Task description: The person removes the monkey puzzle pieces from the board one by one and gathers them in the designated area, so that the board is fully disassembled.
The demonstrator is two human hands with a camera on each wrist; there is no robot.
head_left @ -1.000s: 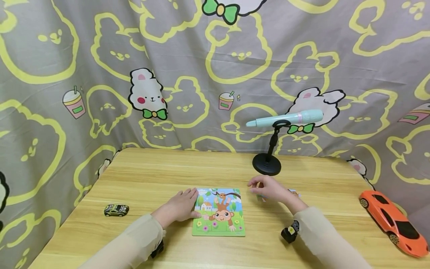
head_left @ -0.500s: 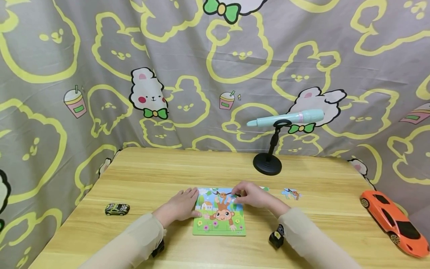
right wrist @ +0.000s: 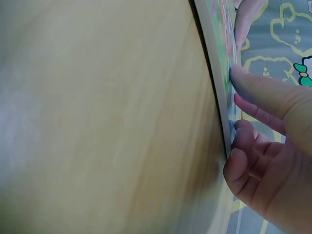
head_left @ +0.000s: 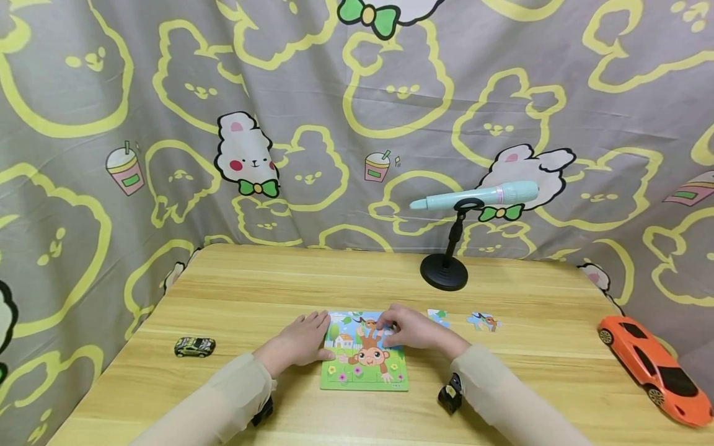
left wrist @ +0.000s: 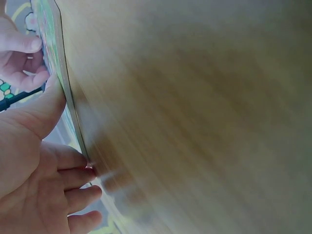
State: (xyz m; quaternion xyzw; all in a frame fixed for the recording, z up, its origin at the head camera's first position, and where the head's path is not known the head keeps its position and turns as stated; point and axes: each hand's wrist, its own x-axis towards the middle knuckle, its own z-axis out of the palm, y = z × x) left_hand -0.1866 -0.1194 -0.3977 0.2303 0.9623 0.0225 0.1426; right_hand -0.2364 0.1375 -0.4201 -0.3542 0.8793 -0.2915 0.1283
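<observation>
Puzzle board (head_left: 364,362) with the monkey picture is lying flat on the wooden table (head_left: 268,279), low in the centre of the head view, and you are working on it with both hands. Your left hand (head_left: 301,342) is resting against the board's left edge, fingers stretched out and relaxed, thumb touching the rim; in the left wrist view the same hand (left wrist: 34,165) is showing straight fingers beside the thin edge of the board (left wrist: 61,83). Your right hand (head_left: 409,328) is sitting over the board's upper right corner, fingers bent down onto the picture; in the right wrist view the fingertips (right wrist: 243,78) are pressing on the board's top face (right wrist: 220,58), though whether a piece is being pinched under them you cannot tell from these views.

Two loose puzzle pieces are lying just right of your right hand: one (head_left: 438,316) near the board's corner, another (head_left: 484,321) a little farther right. Behind them, right of centre, a black stand (head_left: 444,272) is carrying a pale blue pen-shaped device (head_left: 474,195). A small dark toy car (head_left: 194,347) is sitting at the left of the table, and an orange toy car (head_left: 652,368) at the lower right edge.
</observation>
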